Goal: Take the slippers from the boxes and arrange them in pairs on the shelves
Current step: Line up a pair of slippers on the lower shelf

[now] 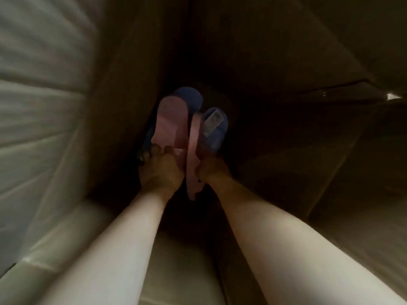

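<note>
Both of the person's arms reach deep into a tall cardboard box (114,119), and down there it is dark and tight. The left hand (159,170) is closed around the near end of a pink slipper (170,122) lying sole up against the box's left wall. The right hand (212,171) pinches a second pink slipper (193,157) turned on its edge, so only its thin side shows; the two slippers sit just beside each other, nearly touching. Beneath them, at the bottom, lie blue slippers (214,133), one with a pale label on it. The walls close in on the left and behind, leaving the only open room to the right of the hands, where the floor of the box is dark. The picture is blurred, so finer finger placement is hard to tell.
</note>
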